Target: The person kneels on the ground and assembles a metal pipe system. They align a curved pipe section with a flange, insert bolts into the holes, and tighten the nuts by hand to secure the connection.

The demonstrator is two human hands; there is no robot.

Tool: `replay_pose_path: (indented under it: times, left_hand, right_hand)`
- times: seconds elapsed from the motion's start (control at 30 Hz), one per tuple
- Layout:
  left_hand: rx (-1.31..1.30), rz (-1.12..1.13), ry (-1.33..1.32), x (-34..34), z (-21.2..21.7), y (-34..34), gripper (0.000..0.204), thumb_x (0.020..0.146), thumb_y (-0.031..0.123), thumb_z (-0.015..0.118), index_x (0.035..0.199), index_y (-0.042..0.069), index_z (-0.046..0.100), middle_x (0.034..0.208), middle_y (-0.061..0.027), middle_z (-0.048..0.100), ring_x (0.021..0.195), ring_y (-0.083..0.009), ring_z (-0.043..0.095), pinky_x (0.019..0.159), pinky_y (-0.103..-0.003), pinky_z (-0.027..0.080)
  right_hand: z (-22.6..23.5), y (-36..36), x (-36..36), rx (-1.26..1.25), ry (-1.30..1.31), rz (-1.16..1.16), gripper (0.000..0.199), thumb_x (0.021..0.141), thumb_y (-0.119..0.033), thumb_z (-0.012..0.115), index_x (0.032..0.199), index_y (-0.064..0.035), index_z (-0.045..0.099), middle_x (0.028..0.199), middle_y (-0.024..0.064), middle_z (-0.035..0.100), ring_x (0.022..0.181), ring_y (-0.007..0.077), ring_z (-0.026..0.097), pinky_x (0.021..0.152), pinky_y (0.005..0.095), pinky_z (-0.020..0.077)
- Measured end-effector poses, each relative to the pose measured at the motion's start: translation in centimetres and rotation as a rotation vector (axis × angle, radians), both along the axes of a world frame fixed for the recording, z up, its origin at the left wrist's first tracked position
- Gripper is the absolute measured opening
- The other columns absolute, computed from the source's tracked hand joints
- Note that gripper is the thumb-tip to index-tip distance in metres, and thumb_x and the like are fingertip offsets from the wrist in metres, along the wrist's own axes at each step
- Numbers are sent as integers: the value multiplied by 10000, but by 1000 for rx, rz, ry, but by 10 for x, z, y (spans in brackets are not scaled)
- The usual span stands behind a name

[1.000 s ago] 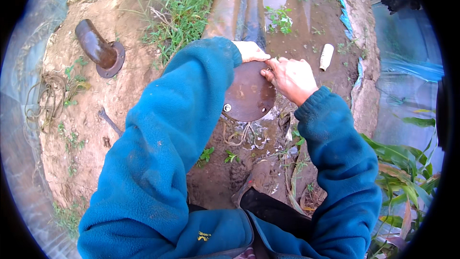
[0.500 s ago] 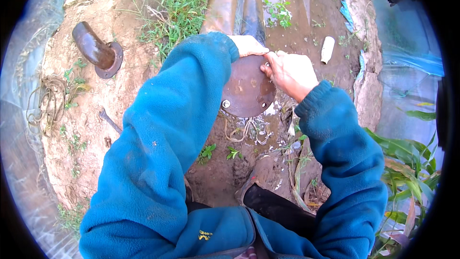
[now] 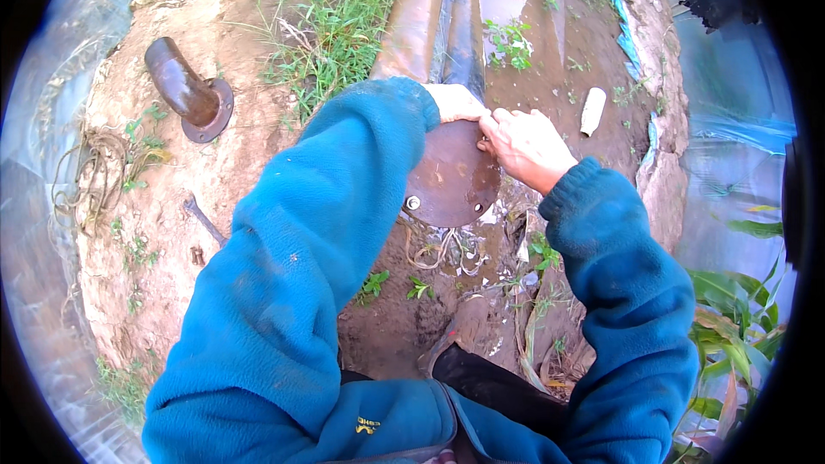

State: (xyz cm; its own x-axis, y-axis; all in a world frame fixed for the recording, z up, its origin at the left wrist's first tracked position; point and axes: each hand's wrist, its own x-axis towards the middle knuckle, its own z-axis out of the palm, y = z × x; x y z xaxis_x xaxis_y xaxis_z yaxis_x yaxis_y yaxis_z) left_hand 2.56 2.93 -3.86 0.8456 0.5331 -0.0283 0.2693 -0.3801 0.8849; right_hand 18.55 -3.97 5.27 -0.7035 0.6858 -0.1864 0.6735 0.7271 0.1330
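Observation:
A round, rust-brown metal flange plate (image 3: 451, 176) lies in front of me, wet on its surface. Near its lower left edge sits a bolt (image 3: 412, 203); the lower right edge has an open bolt hole (image 3: 479, 207). My left hand (image 3: 457, 103) is bent over the plate's far rim, its fingers closed and partly out of sight. Against the upper right rim, my right hand (image 3: 526, 148) pinches with thumb and fingers, the fingertips meeting those of the left. Whatever small thing lies between the fingers is hidden.
A bent metal pipe with a flange (image 3: 185, 90) stands on the dirt at left, above a wrench-like tool (image 3: 204, 222) and a coil of rope (image 3: 101, 174). Dark hose sheeting (image 3: 421, 26) runs away beyond the plate. A pale cylinder (image 3: 593, 112) lies at right; leafy plants (image 3: 730, 318) grow at lower right.
The whole view has shifted, so the plate and ground sit slightly lower and to the right. Both hands stay at the plate's far rim; the small bolt glimpsed by the right fingertips is now covered.

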Motion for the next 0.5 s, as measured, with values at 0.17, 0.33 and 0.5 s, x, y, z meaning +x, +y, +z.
replay_pose_path:
  times: [0.17, 0.33, 0.5]
  left_hand:
    - [69, -98, -122, -1, -16, 12, 343, 870, 319, 415, 1052, 98, 604, 1065, -112, 600, 1001, -246, 543, 892, -338, 377]
    - [-68, 71, 307, -51, 21, 19, 588, 831, 569, 407, 1124, 83, 561, 1134, -119, 561, 1023, -248, 532, 928, -362, 375]
    - [-132, 611, 509, -229, 101, 1, 679, 794, 597, 444, 1298, 145, 383, 1167, -83, 537, 1018, -220, 536, 801, -352, 477]
  right_hand:
    - [-7, -6, -6, -2, 46, -130, 219, 843, -277, 495, 838, -59, 480, 717, 130, 554, 651, 291, 583, 546, 400, 453]
    - [41, -37, -52, 89, 98, -184, 262, 794, -309, 575, 824, -61, 496, 657, 125, 556, 576, 281, 578, 518, 395, 458]
    - [73, -125, -137, -715, 605, -204, 473, 761, -243, 626, 1167, -60, 466, 653, 88, 527, 577, 253, 551, 545, 348, 457]
